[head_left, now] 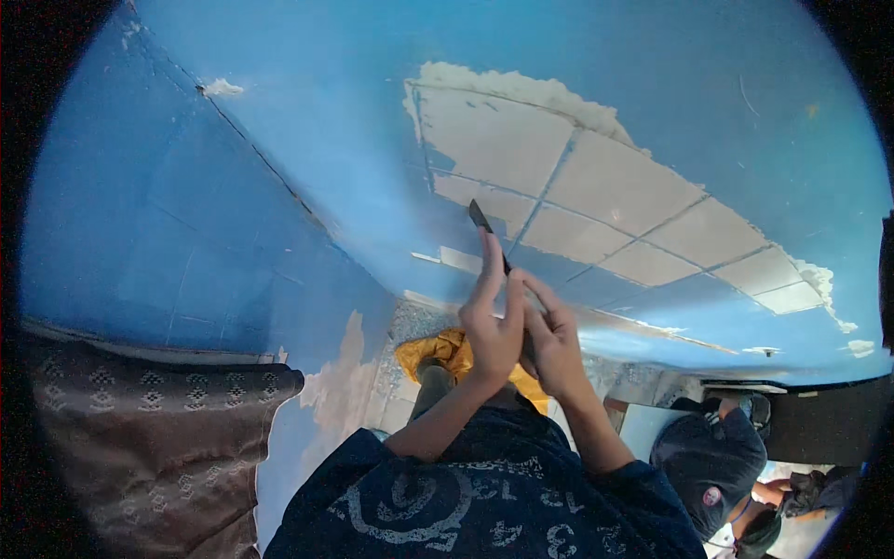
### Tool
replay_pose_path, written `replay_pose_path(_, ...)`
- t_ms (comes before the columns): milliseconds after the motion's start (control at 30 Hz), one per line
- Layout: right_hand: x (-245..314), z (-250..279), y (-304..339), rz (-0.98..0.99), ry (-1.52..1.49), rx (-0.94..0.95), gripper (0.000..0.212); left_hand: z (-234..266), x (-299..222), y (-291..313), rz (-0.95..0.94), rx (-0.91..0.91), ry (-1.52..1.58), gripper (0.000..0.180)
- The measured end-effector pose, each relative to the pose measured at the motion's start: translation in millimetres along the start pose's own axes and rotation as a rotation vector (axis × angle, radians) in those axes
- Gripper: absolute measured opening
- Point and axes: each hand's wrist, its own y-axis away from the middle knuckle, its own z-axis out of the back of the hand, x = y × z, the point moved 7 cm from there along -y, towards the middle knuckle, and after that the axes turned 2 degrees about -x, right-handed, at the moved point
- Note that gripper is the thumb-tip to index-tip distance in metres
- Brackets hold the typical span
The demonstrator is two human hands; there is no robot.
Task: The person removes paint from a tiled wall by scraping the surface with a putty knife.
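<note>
A narrow dark blade points up and slightly left from between the person's hands, its tip beyond the fingertips. The left hand has its index finger stretched along the blade, seemingly against its side. The right hand is bent inward just beside the left, its fingers curled near the blade's lower part. The two hands meet over that lower part and hide it, so I cannot tell which one is clamped on it. Beyond the tip stands a blue wall with pale bare tiles
</note>
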Motion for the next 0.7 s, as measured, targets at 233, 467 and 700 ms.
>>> replay_pose_path(233,-25.6,10.4,14.8,0.125,0.013,-0.045,0.036,-5.4,-17.9,21.1,-0.268,-0.055,-0.194,0.051)
replay_pose_path(467,-16.4,16.0,13.6,0.182,0.014,0.042,0.038,-13.0,-0.2,18.7,0.039,-0.049,-0.079,0.048)
replay_pose_path(700,2.3,2.2,-2.1,0.134,0.052,0.018,0.034,-4.6,1.3,3.7,0.092,-0.11,-0.077,0.047)
